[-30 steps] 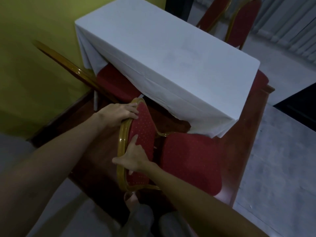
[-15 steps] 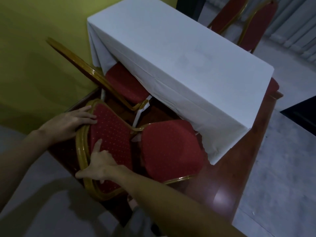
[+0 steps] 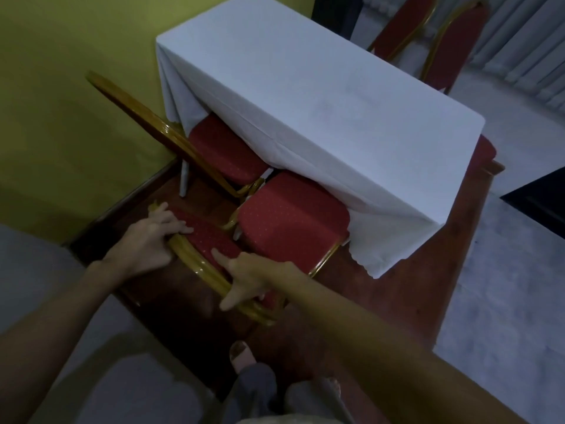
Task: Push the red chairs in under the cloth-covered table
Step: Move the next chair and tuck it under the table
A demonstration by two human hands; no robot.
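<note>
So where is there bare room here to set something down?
The white tablecloth top is bare throughout. Wooden platform right of the near chair is open. It is crowded where both chair seats meet at the cloth's near edge.

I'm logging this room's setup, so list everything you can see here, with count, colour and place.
Table: one, white cloth, centre, by the wall.
Near chair: one, red with gold frame, seat partly under the cloth.
Wall-side chair: one, red and gold, partly tucked under beside it.
Far chairs: two, red and gold, beyond the table.
Wall: yellow-green, left.
Platform: reddish-brown, under the table.
Left hand: on the near chair's backrest.
Right hand: on the same backrest.
</note>
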